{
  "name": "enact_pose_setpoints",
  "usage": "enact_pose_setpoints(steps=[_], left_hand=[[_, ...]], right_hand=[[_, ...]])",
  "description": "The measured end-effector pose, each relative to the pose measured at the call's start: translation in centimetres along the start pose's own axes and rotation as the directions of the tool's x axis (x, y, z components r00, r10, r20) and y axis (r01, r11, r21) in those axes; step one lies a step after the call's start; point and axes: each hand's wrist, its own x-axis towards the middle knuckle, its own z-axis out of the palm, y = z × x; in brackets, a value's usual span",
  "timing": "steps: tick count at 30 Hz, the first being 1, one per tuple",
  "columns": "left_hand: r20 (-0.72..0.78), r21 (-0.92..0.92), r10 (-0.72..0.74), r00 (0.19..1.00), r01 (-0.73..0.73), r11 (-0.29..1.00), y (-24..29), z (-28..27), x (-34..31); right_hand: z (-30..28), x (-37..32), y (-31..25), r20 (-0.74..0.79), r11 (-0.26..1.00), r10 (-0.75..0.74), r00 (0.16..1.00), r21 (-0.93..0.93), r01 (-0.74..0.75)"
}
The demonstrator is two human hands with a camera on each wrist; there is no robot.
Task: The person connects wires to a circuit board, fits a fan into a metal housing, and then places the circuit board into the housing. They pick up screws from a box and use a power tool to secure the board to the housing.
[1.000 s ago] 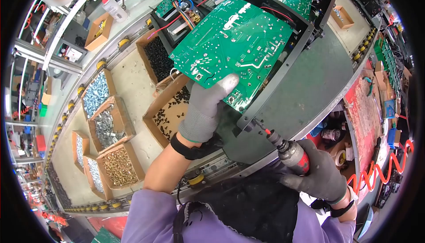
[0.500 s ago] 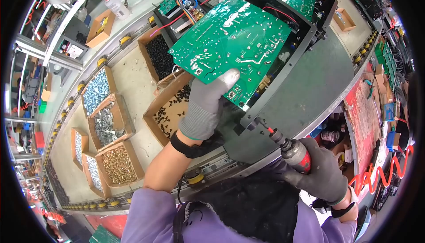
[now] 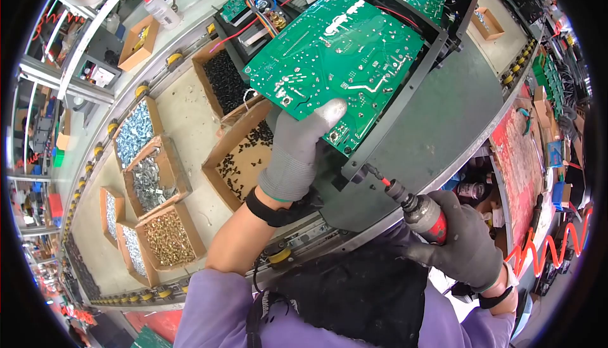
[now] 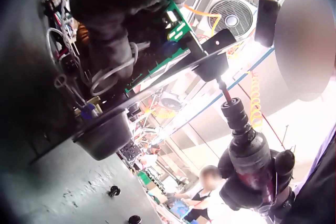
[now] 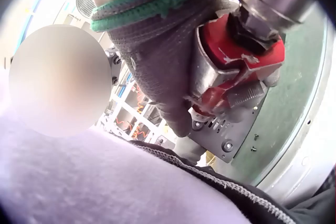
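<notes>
A green circuit board sits over a black metal chassis. My gloved left hand grips the board's near left corner, thumb on its top face; the other fingers are hidden below in the head view. In my gloved right hand is a red and grey power screwdriver, with fingers wrapped around its body. Its bit points up and left to the chassis's near corner. From the left wrist, the bit meets a black foot under the chassis edge. The right wrist view shows the screwdriver's red housing close up.
Cardboard boxes of black screws, brass-coloured screws and bluish fasteners stand to the left. Two loose screws lie on the green work surface. An orange coiled hose hangs at right.
Between half a second ago and now, the gap between the board's right edge and the chassis rail has narrowed. Both hands keep their holds, and the bit stays by the chassis corner.
</notes>
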Motion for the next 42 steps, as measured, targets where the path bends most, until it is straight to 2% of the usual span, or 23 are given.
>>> enact_pose_setpoints(steps=[4,5,7,10,12,13,15,16,17,19,21,22,23,24,25,26,27,29,33,35,37,39,42], left_hand=[[0.055,-0.041,0.034,0.998,-0.032,0.999,0.4,0.1,-0.4],[0.081,-0.085,-0.079,0.994,0.086,0.993,1.5,0.3,-0.9],[0.019,0.007,-0.083,0.996,0.083,0.997,0.5,-0.7,-0.5],[0.044,0.007,-0.116,0.992,0.116,0.993,1.5,-1.5,-1.2],[-0.09,0.084,-0.18,0.98,0.188,0.979,1.5,-2.7,-1.8],[-0.102,0.084,-0.178,0.979,0.186,0.979,1.6,-3.7,-2.6],[-0.309,0.107,-0.182,0.933,0.224,0.969,1.4,-5.3,-5.4],[-0.346,0.211,-0.176,0.922,0.259,0.943,1.5,-4.4,-6.8],[-0.253,0.242,-0.249,0.935,0.31,0.919,1.5,-4.1,-8.4],[-0.211,0.341,-0.489,0.846,0.533,0.775,1.9,-2.3,-10.6],[-0.203,0.293,-0.525,0.827,0.563,0.773,0.3,-0.5,-11.6],[-0.16,0.329,-0.392,0.906,0.423,0.844,-1.1,-0.2,-12.0],[-0.175,0.329,-0.388,0.905,0.425,0.843,-1.5,0.4,-12.1],[-0.147,0.332,-0.321,0.936,0.352,0.875,-1.7,0.9,-12.2],[-0.115,0.334,-0.251,0.961,0.275,0.902,-1.7,1.0,-12.3],[-0.04,0.444,-0.166,0.985,0.166,0.88,-1.8,0.5,-12.4],[-0.047,0.446,-0.161,0.986,0.165,0.88,-1.7,0.3,-12.7],[-0.2,0.265,-0.34,0.919,0.385,0.884,-1.4,-0.1,-13.1],[-0.235,0.212,-0.301,0.924,0.351,0.912,-0.1,-1.0,-13.3],[-0.146,0.077,-0.25,0.957,0.263,0.962,-0.3,-2.4,-13.7],[-0.143,0.001,-0.267,0.953,0.27,0.963,-0.1,-2.1,-13.8],[-0.273,-0.107,-0.297,0.915,0.278,0.955,-0.3,-1.6,-13.6],[-0.243,-0.237,-0.249,0.937,0.192,0.952,-0.9,-2.1,-13.9]], right_hand=[[-0.3,-0.5,0.7,-0.031,0.996,-0.046,0.998,-0.078,0.044],[-0.5,-0.5,1.2,-0.063,0.994,-0.08,0.995,-0.078,0.075],[-0.7,-0.6,2.1,-0.087,0.991,-0.107,0.99,-0.084,0.1],[-0.4,-0.3,3.6,0.106,0.992,0.066,0.992,-0.113,-0.054],[0.4,-0.2,4.6,0.13,0.992,0.057,0.99,-0.119,-0.042],[0.6,0.0,5.0,0.146,0.992,0.05,0.988,-0.119,-0.033],[0.7,0.2,5.7,0.201,0.995,0.05,0.978,-0.1,-0.03],[0.8,0.2,5.8,0.188,0.995,0.035,0.982,-0.104,-0.015],[0.9,0.3,5.9,0.174,0.994,0.019,0.985,-0.108,-0.001],[0.9,0.1,5.5,0.191,0.995,0.014,0.982,-0.096,0.005],[1.1,0.3,4.9,0.21,0.996,0.002,0.978,-0.085,0.017],[1.2,0.5,4.6,0.224,0.999,-0.036,0.974,-0.012,0.04],[1.4,0.6,4.2,0.235,0.996,-0.073,0.969,0.061,0.06],[1.6,0.8,3.8,0.27,0.992,-0.096,0.958,0.1,0.071],[1.9,0.9,3.6,0.275,0.991,-0.107,0.956,0.103,0.081],[2.2,0.9,3.5,0.283,0.989,-0.135,0.95,0.098,0.112],[2.4,0.9,3.4,0.289,0.986,-0.163,0.943,0.092,0.142],[2.7,0.9,3.1,0.272,0.979,-0.201,0.941,0.099,0.181],[2.9,1.0,2.1,0.244,0.973,-0.225,0.943,0.107,0.204],[2.6,1.1,1.2,0.251,0.969,-0.238,0.938,0.12,0.214],[2.9,1.4,0.5,0.259,0.967,-0.246,0.934,0.13,0.219],[3.5,1.8,0.3,0.221,0.944,-0.32,0.921,0.159,0.289],[3.9,2.0,0.1,0.19,0.938,-0.341,0.921,0.134,0.32]])
